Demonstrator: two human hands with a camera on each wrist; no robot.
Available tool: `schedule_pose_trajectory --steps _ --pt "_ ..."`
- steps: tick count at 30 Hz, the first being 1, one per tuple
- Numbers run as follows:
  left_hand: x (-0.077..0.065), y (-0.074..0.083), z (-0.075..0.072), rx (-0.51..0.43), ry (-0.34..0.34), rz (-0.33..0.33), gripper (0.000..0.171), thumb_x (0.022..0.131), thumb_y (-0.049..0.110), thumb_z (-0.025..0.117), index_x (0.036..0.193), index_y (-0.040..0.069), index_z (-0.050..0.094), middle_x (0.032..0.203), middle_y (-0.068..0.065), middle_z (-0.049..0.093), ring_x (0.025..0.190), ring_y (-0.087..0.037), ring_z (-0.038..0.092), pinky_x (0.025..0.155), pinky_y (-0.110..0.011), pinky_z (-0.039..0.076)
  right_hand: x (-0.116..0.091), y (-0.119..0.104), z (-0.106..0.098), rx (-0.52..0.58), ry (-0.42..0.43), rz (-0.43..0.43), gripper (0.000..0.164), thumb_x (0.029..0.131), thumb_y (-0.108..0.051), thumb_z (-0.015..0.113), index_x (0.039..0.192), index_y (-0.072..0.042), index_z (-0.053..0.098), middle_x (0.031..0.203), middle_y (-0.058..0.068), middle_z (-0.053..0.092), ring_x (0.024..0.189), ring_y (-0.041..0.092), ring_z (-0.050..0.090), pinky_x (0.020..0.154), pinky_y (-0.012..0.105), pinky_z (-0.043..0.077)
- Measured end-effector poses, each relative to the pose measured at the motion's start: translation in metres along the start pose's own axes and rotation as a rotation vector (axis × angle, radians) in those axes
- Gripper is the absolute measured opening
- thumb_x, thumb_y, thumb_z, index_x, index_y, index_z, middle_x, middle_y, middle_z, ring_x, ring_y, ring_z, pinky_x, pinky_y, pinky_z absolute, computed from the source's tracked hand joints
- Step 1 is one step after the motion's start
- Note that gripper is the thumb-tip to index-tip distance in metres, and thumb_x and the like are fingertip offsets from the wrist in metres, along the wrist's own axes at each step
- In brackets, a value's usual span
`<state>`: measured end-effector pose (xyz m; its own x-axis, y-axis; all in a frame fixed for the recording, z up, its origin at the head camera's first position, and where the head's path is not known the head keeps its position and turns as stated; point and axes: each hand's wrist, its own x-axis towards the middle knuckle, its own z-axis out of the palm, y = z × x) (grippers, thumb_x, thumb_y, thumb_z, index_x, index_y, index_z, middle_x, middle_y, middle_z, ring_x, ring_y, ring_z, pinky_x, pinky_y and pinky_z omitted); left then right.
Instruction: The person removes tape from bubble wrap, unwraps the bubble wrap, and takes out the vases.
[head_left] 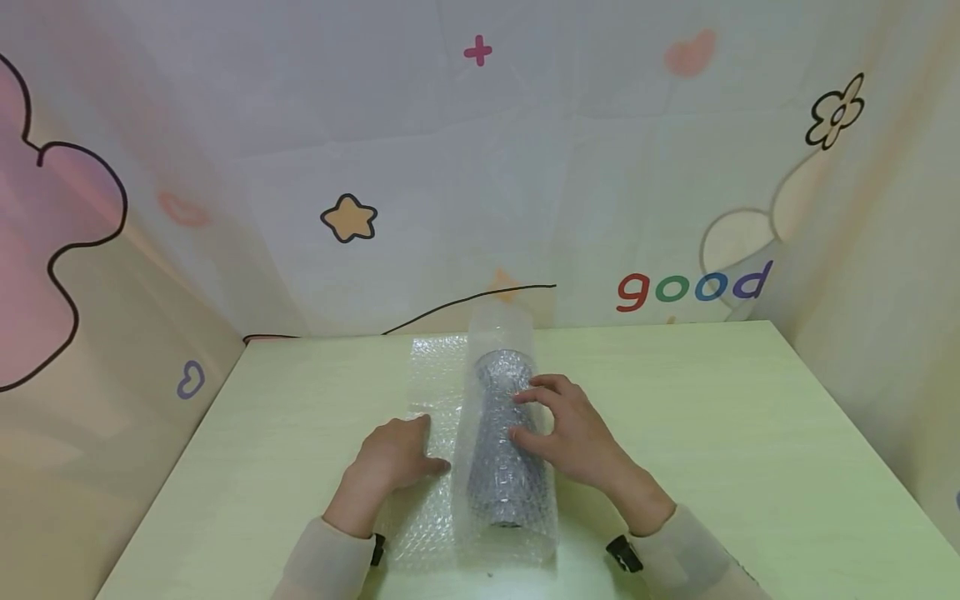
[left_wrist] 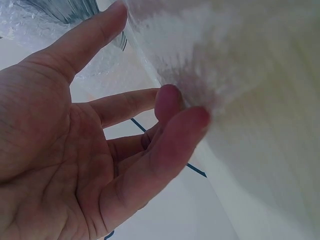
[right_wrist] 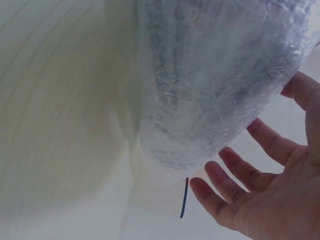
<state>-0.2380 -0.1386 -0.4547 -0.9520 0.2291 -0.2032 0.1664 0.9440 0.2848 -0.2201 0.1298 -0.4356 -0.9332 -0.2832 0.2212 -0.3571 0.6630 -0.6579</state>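
Note:
A bluish-grey ribbed vase (head_left: 506,442), narrower at its middle, lies lengthwise on the table, wrapped in clear bubble wrap. To its left spreads a flat stretch of the bubble wrap (head_left: 423,525). My left hand (head_left: 397,454) rests its thumb and fingertips on that flat stretch, close beside the roll. In the left wrist view, its fingers (left_wrist: 145,170) are loosely bent with fingertips at the wrap. My right hand (head_left: 577,433) touches the right side of the wrapped vase with spread fingertips. The right wrist view shows its fingers (right_wrist: 240,170) along the wrap's surface, not curled round it.
The pale green table (head_left: 712,433) extends to both sides. Behind it hangs a printed curtain (head_left: 450,183) with a star and the word "good", meeting the table's back edge. An empty end of the bubble wrap (head_left: 501,325) reaches past the vase toward the curtain.

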Motion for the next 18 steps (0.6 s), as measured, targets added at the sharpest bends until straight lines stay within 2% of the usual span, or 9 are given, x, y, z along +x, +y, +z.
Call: schedule_pose_trajectory --steps 9,14,18 --pt "0.0 0.001 -0.001 -0.001 0.001 0.002 0.079 0.082 0.043 0.086 0.141 0.0 0.057 0.112 -0.02 0.074 0.098 -0.038 0.072 0.081 -0.051 0.058 0.001 -0.007 -0.002 -0.082 0.035 -0.031 0.032 0.087 -0.026 0.08 0.117 -0.015 0.077 0.13 0.007 0.066 0.117 0.029 0.054 0.097 0.05 0.045" --pt "0.0 0.001 -0.001 0.005 0.0 -0.005 0.084 0.082 0.045 0.086 0.145 0.0 0.055 0.121 -0.022 0.073 0.105 -0.04 0.071 0.085 -0.052 0.058 0.003 -0.011 -0.004 -0.091 -0.004 -0.034 0.031 0.089 -0.024 0.079 0.119 -0.016 0.077 0.125 0.005 0.067 0.111 0.026 0.058 0.098 0.052 0.045" --pt "0.0 0.001 -0.001 0.006 -0.001 -0.005 0.084 0.082 0.045 0.086 0.146 -0.001 0.054 0.121 -0.022 0.073 0.105 -0.04 0.071 0.084 -0.052 0.059 0.004 -0.014 -0.006 -0.091 -0.041 -0.03 0.033 0.09 -0.022 0.078 0.122 -0.015 0.076 0.124 0.004 0.067 0.108 0.023 0.059 0.096 0.048 0.046"
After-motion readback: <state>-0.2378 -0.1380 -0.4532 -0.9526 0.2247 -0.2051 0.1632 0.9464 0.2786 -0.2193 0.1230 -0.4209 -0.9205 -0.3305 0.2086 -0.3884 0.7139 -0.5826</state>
